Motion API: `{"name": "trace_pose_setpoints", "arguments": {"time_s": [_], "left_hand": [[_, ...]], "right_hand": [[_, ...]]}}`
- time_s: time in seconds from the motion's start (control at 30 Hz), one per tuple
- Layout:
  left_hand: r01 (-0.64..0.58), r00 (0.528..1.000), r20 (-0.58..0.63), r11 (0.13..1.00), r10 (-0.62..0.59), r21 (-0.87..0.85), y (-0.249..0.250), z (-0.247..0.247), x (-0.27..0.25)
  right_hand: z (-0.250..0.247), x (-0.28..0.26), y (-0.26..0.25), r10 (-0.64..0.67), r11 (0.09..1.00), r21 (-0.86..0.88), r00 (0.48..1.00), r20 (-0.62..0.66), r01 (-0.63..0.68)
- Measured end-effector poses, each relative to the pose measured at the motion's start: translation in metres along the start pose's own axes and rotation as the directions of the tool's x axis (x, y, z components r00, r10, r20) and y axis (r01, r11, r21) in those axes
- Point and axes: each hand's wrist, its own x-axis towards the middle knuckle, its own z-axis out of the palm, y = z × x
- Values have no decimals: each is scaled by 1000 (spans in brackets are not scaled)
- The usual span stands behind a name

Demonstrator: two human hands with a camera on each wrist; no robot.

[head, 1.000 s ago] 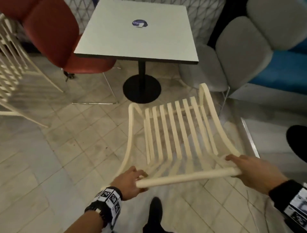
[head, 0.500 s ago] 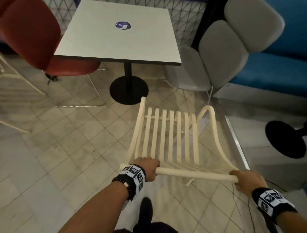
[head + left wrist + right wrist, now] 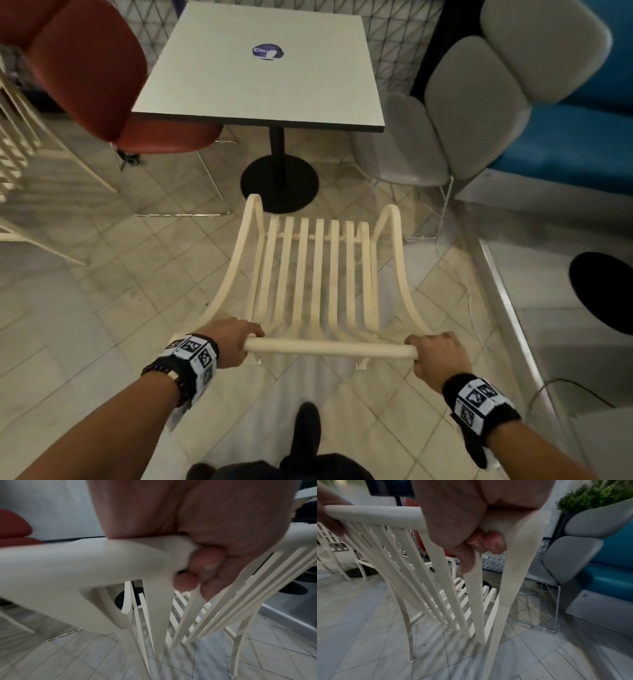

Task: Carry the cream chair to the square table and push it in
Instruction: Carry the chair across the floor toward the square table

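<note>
Cream chair (image 3: 317, 274) sits at frame centre in the head view, its slats running straight up the picture toward the square worktop (image 3: 263, 65) at top centre. I have my left hand (image 3: 227, 344) wrapped round the left end of the top rail and my right hand (image 3: 436, 354) wrapped round the right end; both wrist views show fingers curled under the rail. The seat's front edge just reaches the black pedestal base (image 3: 279, 183), short of the worktop's near edge. Chair and worktop look squarely lined up, so I judge the coming move a straight push up-frame, both hands equally near. Whether the legs touch the floor, I cannot tell.
</note>
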Motion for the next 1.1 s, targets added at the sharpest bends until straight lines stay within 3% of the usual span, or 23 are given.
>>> {"name": "trace_pose_setpoints", "arguments": {"time_s": [0.17, 0.23, 0.3, 0.37, 0.47, 0.53, 0.57, 0.6, 0.63, 0.67, 0.73, 0.83, 1.1], "left_hand": [[119, 985, -119, 991, -125, -59, -14, 4, -16], [110, 981, -146, 986, -128, -122, -17, 4, -24], [77, 979, -167, 969, -118, -234, -23, 6, -29], [127, 960, -203, 945, -194, -300, -34, 5, -33], [324, 884, -208, 869, -419, -375, -49, 5, -40], [407, 834, -181, 803, -521, -435, -56, 11, -38], [428, 807, -179, 767, -563, -478, -57, 13, -36], [452, 779, -167, 726, -605, -519, -57, 14, -33], [471, 757, -145, 686, -637, -555, -57, 12, -31], [489, 746, -114, 656, -656, -576, -58, 10, -27], [530, 744, -34, 621, -667, -577, -63, 4, -19], [584, 751, 47, 629, -659, -514, -75, -6, -8], [573, 768, 57, 643, -638, -508, -115, -75, 29]], "right_hand": [[-2, 22, -11, -69, 992, 99, 987, -142, 84], [-5, 25, -5, -112, 961, 230, 977, -181, 153], [-16, 22, 7, -88, 898, 417, 987, -137, 138], [-28, 19, 18, 65, 754, 657, 997, -49, -16], [-23, 29, 35, 306, 526, 780, 931, 199, -339], [-12, 42, 34, 254, 230, 813, 839, 480, -535], [-9, 48, 31, 190, 29, 797, 786, 589, -604], [-7, 52, 28, 161, -114, 766, 749, 643, -633], [-8, 56, 27, 156, -160, 752, 736, 659, -639], [-10, 61, 26, 159, -135, 745, 728, 667, -654], [-15, 69, 26, 174, 16, 723, 714, 678, -691], [-24, 79, 22, 218, 198, 685, 713, 666, -701], [-66, 135, 17, 269, 175, 738, 753, 601, -652]]}}
